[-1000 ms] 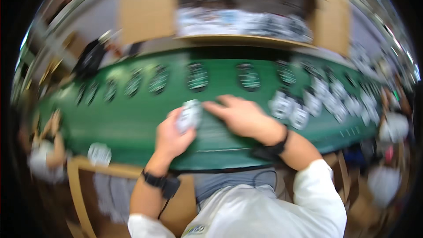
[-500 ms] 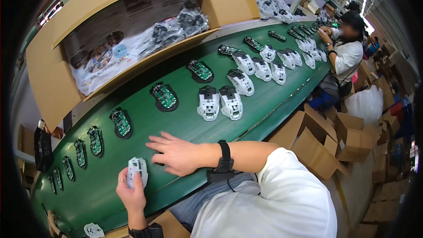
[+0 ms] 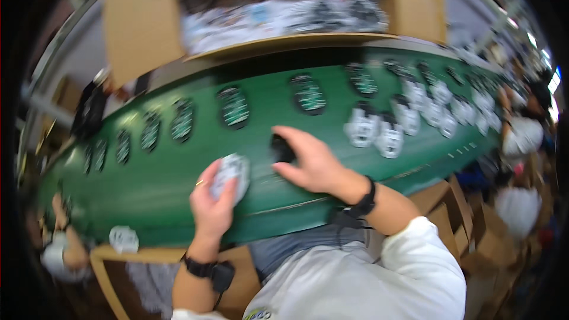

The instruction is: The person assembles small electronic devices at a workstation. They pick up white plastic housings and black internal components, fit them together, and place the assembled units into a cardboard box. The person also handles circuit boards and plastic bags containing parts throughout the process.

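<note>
My left hand [image 3: 211, 204] is closed around a white plastic computer mouse shell [image 3: 238, 169], with the thumb on top. To its right, a little above the green belt, my right hand [image 3: 317, 163] pinches a small black part [image 3: 281, 149] between thumb and fingers; blur hides its details. Beyond the hands runs a row of green circuit boards on black mouse bases, the nearest being one board [image 3: 233, 106] and another [image 3: 309, 93]. White mouse shells with black tops, such as one shell [image 3: 389, 136], lie in a group to the right.
An open cardboard box [image 3: 139, 29] with bagged parts stands behind the belt [image 3: 160, 184]. At the near left edge lies a loose white piece [image 3: 123, 239] beside another person's arm [image 3: 72, 249]. Another person [image 3: 523, 136] works at the far right, near cardboard boxes [image 3: 483, 222].
My view has swung to the left, blurring the scene. My right hand has turned, showing the black part in its grip. The left hand still holds the white shell.
</note>
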Motion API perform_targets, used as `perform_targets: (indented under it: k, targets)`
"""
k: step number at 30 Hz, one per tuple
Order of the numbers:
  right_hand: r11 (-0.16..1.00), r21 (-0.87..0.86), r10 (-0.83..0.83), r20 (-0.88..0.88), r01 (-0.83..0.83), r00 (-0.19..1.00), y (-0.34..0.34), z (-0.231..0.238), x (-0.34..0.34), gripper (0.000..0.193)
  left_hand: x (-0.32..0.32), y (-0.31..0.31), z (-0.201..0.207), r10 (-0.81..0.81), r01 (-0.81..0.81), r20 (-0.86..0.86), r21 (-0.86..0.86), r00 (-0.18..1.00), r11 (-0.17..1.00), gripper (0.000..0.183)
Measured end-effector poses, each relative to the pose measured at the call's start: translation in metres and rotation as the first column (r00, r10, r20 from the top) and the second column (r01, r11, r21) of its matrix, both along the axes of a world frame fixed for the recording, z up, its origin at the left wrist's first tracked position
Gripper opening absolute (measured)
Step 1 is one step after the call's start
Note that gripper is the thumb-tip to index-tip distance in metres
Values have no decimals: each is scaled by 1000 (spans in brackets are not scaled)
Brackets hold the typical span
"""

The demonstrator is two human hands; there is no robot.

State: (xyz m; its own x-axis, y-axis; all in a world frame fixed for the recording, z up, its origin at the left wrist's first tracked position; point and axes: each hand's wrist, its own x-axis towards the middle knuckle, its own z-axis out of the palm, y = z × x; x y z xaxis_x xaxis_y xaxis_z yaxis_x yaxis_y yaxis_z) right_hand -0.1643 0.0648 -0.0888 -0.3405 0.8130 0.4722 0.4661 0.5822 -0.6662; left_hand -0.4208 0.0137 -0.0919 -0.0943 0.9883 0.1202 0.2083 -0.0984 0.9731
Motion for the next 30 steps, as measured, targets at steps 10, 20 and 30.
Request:
perform_targets:
  k: [10, 20, 30]
  targets:
    - [908, -119, 372, -206, -401, 905, -7, 2, -33, 63, 15, -11, 6, -11, 21, -85, 128, 996, 992, 54]
    - [622, -538, 262, -541, -569, 799, -14, -10, -37, 64, 20, -12, 14, -12, 138, -332, 359, 943, 923, 57]
    - [888, -309, 281, -220, -340, 934, -22, -6, -45, 58, 16, -9, 12, 18, 137, -439, 320, 898, 937, 25]
